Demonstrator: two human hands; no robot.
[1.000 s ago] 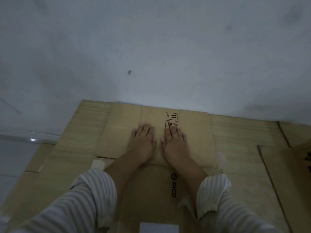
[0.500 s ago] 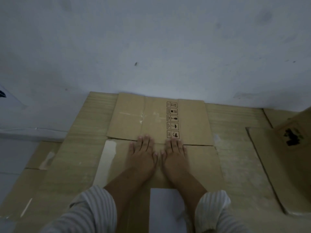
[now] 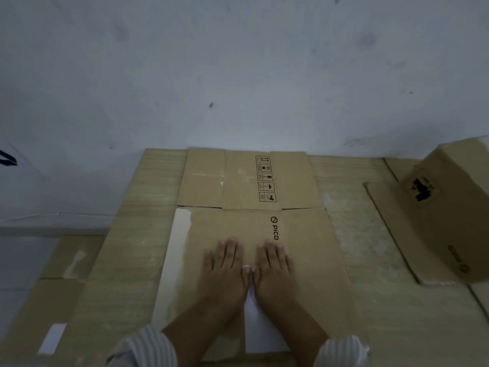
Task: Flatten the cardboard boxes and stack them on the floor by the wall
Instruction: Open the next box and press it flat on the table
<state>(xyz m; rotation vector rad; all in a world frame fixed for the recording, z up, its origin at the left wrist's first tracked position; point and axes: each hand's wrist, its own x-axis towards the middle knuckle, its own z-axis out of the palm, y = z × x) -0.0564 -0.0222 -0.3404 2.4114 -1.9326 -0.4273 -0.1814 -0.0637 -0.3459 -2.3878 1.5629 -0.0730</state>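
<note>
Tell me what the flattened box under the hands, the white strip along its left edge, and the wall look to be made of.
Flattened box: brown corrugated cardboard by its look, matte, with fold creases and black printing.
White strip: probably packing tape or a paper label; too blurred to settle.
Wall: painted plaster or concrete, seemingly; matte, pale, scuffed and spotted.

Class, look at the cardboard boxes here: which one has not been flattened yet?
The box at the far right, still standing with full sides. The PICO box under both hands lies flat by the wall.

Head view, steeply down, close
</note>
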